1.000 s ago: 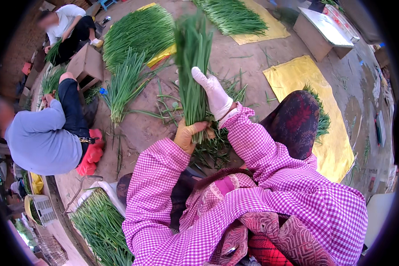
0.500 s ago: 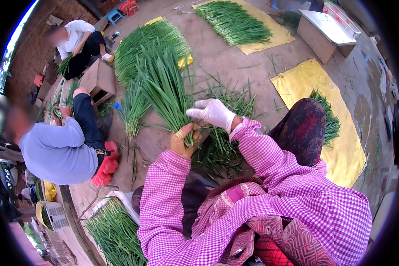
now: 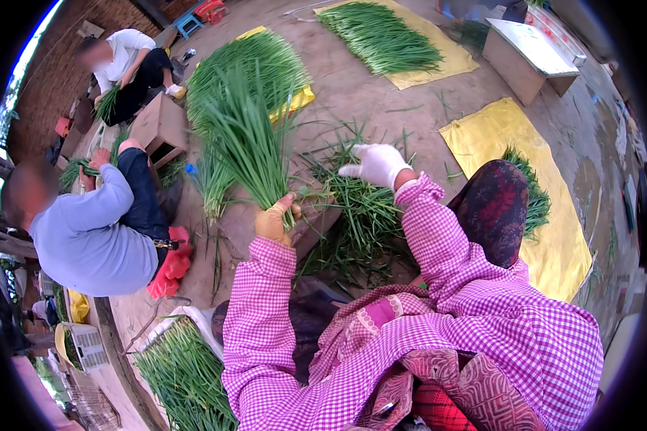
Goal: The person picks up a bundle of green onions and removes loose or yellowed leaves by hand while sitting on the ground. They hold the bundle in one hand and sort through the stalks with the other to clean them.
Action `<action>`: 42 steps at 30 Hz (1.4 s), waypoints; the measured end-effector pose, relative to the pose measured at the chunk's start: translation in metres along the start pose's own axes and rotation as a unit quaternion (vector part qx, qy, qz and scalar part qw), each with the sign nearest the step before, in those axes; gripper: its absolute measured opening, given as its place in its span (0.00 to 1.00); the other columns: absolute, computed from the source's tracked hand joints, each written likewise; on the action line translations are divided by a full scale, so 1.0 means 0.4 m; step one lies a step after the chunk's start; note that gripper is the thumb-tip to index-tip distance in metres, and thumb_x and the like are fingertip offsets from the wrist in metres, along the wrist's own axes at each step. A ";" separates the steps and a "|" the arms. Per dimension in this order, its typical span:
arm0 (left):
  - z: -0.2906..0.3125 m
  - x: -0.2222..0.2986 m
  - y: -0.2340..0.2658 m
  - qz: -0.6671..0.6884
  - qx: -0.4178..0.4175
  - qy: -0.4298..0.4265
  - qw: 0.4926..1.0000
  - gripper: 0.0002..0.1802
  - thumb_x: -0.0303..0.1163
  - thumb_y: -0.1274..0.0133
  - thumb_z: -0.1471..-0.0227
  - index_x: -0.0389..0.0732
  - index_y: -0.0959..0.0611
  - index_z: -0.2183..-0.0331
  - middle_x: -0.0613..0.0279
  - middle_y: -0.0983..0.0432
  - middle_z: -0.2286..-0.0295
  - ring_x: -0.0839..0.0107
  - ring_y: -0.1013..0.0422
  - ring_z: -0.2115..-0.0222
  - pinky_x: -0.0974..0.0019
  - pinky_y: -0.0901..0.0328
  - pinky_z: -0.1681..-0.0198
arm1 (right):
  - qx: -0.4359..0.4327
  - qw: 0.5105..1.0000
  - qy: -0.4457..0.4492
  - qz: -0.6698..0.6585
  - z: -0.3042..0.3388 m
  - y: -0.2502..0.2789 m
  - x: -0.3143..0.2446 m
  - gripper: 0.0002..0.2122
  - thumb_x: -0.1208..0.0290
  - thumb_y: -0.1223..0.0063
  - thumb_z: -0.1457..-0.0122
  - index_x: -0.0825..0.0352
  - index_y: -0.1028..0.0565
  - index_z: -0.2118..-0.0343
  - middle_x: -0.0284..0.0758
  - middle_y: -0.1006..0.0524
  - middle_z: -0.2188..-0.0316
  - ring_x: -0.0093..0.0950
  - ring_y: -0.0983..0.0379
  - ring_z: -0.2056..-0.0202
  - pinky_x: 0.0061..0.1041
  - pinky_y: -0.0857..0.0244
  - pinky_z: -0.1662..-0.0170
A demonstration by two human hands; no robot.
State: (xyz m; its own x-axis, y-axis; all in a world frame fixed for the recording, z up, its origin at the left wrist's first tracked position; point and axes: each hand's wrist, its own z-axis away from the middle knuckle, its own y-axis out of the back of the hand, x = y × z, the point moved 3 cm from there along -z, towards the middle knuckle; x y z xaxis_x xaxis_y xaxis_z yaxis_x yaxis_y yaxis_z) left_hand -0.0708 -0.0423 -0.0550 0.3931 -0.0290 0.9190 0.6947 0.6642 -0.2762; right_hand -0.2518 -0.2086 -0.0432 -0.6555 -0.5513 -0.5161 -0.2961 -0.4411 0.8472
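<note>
My left hand (image 3: 273,223), in a tan glove, is wrapped round the lower ends of a thick bunch of garlic chives (image 3: 251,151). The long green leaves fan up and away from me. In a white glove, my right hand (image 3: 378,165) is to the right of the bunch and apart from it, its fingers stretched out to the left with nothing seen in them. Beneath that hand lies a tangled heap of loose green leaves (image 3: 359,226). A smaller bundle of chives (image 3: 213,183) with pale ends rests just left of the held bunch.
Chives are spread on yellow sheets (image 3: 492,133) ahead and to the right. A white-lined container of chives (image 3: 183,370) stands at lower left. Two people (image 3: 101,237) sit at left, handling greens beside a wooden stool (image 3: 159,129). A low table (image 3: 528,47) stands far right.
My left hand has moved left and a little nearer to me with the chives, which are blurred at the tips. My right hand has drawn away to the right, off the bunch.
</note>
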 end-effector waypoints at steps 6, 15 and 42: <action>0.007 -0.002 -0.074 -0.454 0.005 -0.292 0.842 0.32 0.24 0.47 0.55 0.43 0.40 0.48 0.53 0.26 0.70 0.58 0.28 0.78 0.58 0.33 0.75 | -0.017 0.861 0.187 -0.472 -0.011 -0.169 -0.104 0.37 0.51 0.45 0.48 0.72 0.43 0.43 0.45 0.30 0.53 0.34 0.34 0.50 0.27 0.42 0.47; 0.107 -0.032 -0.150 -0.638 -0.113 -0.252 0.719 0.52 0.29 0.41 0.62 0.39 0.54 0.41 0.47 0.37 0.58 0.48 0.32 0.62 0.59 0.34 0.58 | -0.112 0.475 -0.076 -0.869 0.022 -0.219 -0.124 0.15 0.67 0.48 0.45 0.71 0.28 0.58 0.37 0.25 0.63 0.30 0.28 0.61 0.30 0.36 0.54; 0.019 0.116 0.026 -0.654 -0.114 -0.071 0.744 0.33 0.62 0.53 0.52 0.36 0.19 0.72 0.59 0.25 0.81 0.75 0.30 0.78 0.69 0.36 0.73 | -0.180 0.744 0.048 -0.641 0.052 -0.210 -0.134 0.17 0.75 0.39 0.55 0.69 0.25 0.59 0.32 0.23 0.68 0.21 0.28 0.69 0.22 0.34 0.63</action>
State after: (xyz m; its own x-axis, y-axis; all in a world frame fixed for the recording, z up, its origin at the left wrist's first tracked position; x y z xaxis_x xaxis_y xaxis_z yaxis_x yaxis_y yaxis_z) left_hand -0.0499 -0.0311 -0.0129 -0.7665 -0.4495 0.4587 0.5166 -0.0072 0.8562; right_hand -0.2063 -0.1274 -0.0840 0.0646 0.4459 -0.8927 -0.4187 -0.7999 -0.4298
